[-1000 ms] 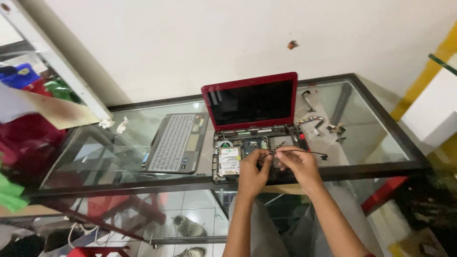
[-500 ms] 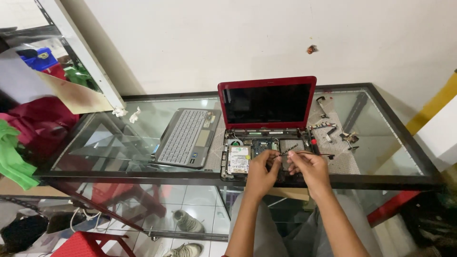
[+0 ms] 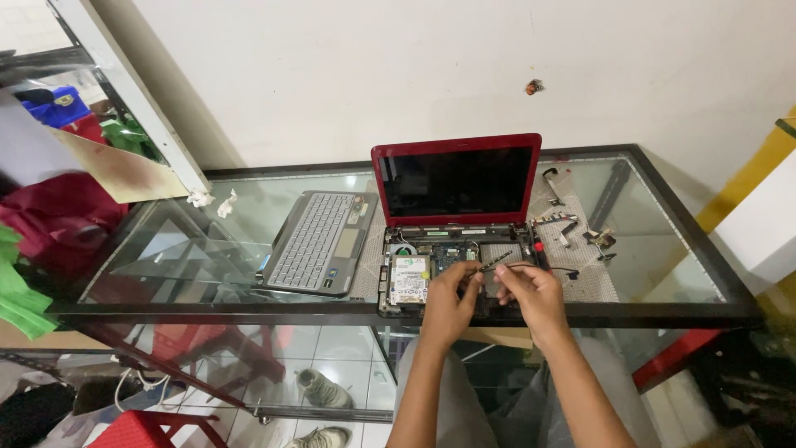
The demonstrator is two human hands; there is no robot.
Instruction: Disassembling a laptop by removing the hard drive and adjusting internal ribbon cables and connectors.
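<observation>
From the head camera, looking down: a glass counter (image 3: 207, 249) with a dark frame runs across the view, and at its centre sits an opened red laptop (image 3: 456, 178), its screen upright at twelve o'clock and its base stripped of the top cover so the boards show. The left hand (image 3: 448, 303) and right hand (image 3: 531, 294) meet over that exposed base at about six o'clock from the screen. Between them is a thin dark stick-shaped part (image 3: 496, 260), tilted up toward one o'clock; the fingers of both hands are curled close and pinch it, the left near its lower end, the right just beside. At nine o'clock of the hands, inside the base, lies a silver hard drive (image 3: 410, 279). The detached grey keyboard panel (image 3: 319, 242) rests on the glass at nine o'clock of the laptop, angled. At three o'clock of the laptop, small loose parts and brackets (image 3: 572, 226) lie scattered on a pale mat (image 3: 597, 282). Two crumpled white scraps (image 3: 211, 199) sit toward ten o'clock.
</observation>
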